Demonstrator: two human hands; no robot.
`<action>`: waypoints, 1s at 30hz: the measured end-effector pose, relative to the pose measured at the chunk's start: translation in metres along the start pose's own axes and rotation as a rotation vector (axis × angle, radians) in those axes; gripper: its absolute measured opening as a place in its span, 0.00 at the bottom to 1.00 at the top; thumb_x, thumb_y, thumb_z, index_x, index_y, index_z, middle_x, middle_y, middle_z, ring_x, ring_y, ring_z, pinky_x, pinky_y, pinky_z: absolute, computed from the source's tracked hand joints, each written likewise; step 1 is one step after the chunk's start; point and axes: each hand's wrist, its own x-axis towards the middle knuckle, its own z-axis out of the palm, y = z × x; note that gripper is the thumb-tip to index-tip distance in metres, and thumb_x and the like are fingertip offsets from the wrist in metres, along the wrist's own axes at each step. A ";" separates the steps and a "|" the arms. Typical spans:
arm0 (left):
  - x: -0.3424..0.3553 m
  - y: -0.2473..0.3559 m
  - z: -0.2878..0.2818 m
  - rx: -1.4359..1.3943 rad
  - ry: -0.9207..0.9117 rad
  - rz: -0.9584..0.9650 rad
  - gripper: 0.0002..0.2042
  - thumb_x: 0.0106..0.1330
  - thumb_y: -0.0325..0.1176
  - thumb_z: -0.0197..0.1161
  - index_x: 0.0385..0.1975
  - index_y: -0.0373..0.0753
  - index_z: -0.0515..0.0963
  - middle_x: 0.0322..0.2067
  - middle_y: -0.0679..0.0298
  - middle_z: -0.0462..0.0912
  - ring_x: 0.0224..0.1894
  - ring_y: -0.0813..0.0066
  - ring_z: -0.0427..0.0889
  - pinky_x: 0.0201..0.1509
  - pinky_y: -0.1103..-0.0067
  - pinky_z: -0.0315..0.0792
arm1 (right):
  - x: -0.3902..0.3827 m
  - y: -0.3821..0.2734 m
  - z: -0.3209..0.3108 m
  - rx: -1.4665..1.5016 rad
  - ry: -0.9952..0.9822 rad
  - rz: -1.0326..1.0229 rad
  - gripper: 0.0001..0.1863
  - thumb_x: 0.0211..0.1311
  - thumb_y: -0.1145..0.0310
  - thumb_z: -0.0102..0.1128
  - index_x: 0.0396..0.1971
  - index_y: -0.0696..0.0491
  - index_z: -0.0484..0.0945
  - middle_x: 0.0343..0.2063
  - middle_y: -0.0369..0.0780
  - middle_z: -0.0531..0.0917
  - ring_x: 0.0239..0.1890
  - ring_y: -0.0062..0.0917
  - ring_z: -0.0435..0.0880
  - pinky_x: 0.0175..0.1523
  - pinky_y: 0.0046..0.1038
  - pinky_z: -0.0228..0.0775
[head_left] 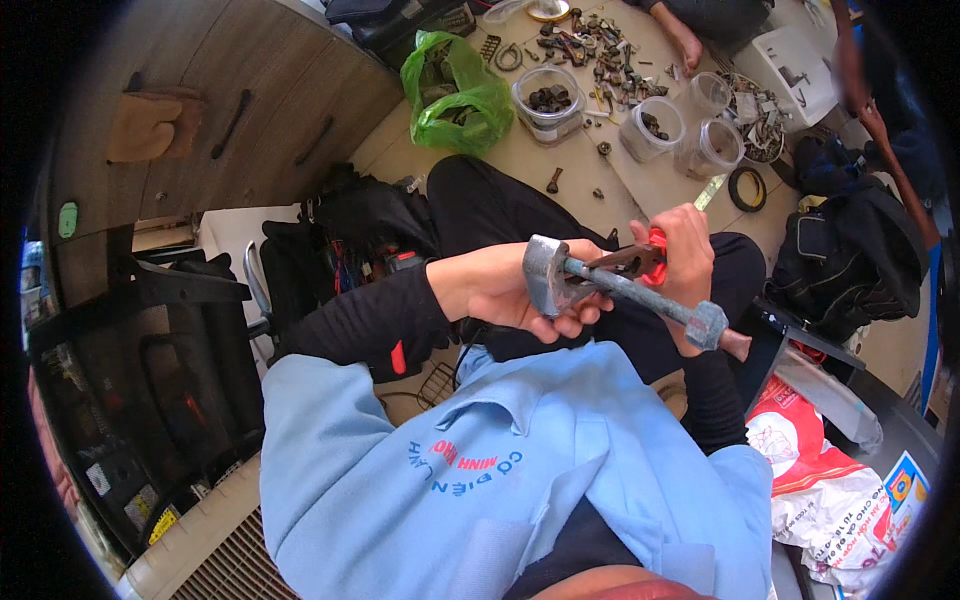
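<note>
My left hand is closed around a grey metal clamp over my lap. A long, weathered bolt runs from the clamp toward the right, its hex head at the far end. In my right hand is a pair of pliers with red handles. The dark jaws of the pliers lie against the clamp and bolt near my left fingers. What exactly the jaws grip is hidden.
Loose metal parts are scattered across the tiled floor ahead. Transparent tubs and a green plastic bag stand there. A black tape roll and a black bag are to the right. Wooden drawers rise at the left.
</note>
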 end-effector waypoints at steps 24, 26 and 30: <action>0.006 0.017 0.023 1.106 0.603 1.923 0.24 0.57 0.23 0.70 0.53 0.37 0.70 0.44 0.59 0.80 0.46 0.77 0.75 0.48 0.77 0.72 | -0.018 -0.042 0.009 0.559 -0.241 0.699 0.11 0.64 0.70 0.61 0.30 0.60 0.69 0.16 0.44 0.72 0.18 0.24 0.67 0.25 0.28 0.60; -0.006 0.020 0.028 1.977 0.530 2.015 0.23 0.52 0.25 0.71 0.49 0.45 0.74 0.44 0.63 0.81 0.45 0.76 0.73 0.44 0.78 0.71 | -0.025 -0.034 0.014 0.598 -0.222 0.677 0.11 0.64 0.70 0.60 0.31 0.60 0.69 0.18 0.45 0.75 0.20 0.24 0.70 0.28 0.29 0.64; -0.008 0.020 0.025 2.497 0.393 1.928 0.20 0.46 0.29 0.72 0.40 0.56 0.80 0.45 0.57 0.79 0.40 0.69 0.66 0.34 0.78 0.65 | -0.027 -0.024 0.024 0.820 -0.205 0.754 0.10 0.63 0.70 0.58 0.31 0.61 0.70 0.21 0.45 0.79 0.23 0.29 0.77 0.34 0.30 0.70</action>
